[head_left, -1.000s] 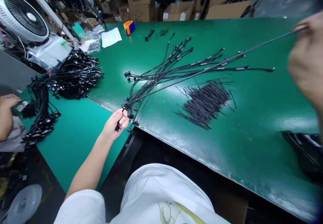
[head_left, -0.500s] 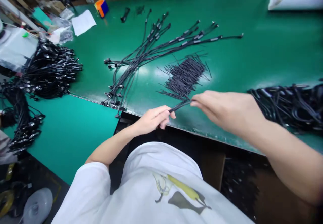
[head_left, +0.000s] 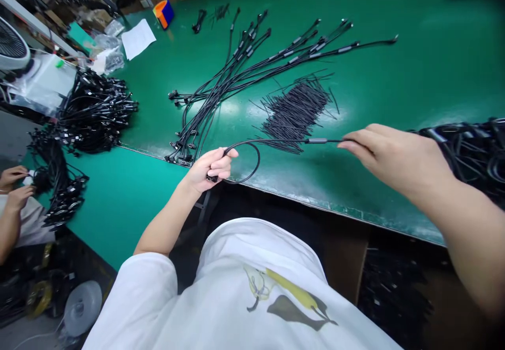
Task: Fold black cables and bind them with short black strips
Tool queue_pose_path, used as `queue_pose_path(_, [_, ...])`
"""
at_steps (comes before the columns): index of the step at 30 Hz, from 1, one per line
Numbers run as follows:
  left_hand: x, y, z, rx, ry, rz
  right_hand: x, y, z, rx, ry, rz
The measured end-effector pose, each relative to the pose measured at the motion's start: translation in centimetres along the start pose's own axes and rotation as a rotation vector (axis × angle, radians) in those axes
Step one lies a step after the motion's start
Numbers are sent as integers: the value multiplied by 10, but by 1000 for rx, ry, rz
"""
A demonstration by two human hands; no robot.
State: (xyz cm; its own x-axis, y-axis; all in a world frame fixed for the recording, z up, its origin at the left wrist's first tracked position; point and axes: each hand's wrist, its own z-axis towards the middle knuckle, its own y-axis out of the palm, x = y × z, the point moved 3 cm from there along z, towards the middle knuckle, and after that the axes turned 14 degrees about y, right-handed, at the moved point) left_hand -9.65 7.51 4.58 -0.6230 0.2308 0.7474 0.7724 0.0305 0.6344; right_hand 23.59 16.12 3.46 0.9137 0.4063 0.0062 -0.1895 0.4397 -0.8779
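A black cable [head_left: 276, 141] with a grey sleeve along it runs between my hands above the front edge of the table. My left hand [head_left: 213, 168] is closed around one end, where a loop hangs and a small connector pokes out below the fingers. Farther right, my right hand [head_left: 379, 147] pinches the cable just past the grey sleeve; its far end is hidden by the hand. Just behind the cable lies a pile of short thin black strips [head_left: 298, 110]. Beyond it, several cables with connectors [head_left: 221, 84] lie crossed on the table.
The green table [head_left: 394, 87] carries a heap of black cables [head_left: 469, 150] at right and bundled cables [head_left: 98, 110] at left. A paper sheet [head_left: 138, 39] and an orange-blue roll [head_left: 163, 14] lie at the back. Another person's hands [head_left: 18, 184] work at far left.
My hands have moved apart, the right one to the right and the left one leftward. A looped cable now stretches between them, where a short dark bunch was before. The view has shifted slightly.
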Motion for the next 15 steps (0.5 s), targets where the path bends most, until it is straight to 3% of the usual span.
queue_pose_path(3, [10,2,1,65,102,-134,4,1,-10,-9,19,59])
queue_pose_path(7, [10,3,2,123,120,-91,9,0,-13,-70,149,134])
queue_pose_path(11, [5,-5,3,58,124,66,16,0,-10,-164,269,99])
queue_pose_path(15, [5,-16,2,-7,151,229,18,1,-10,-170,267,102])
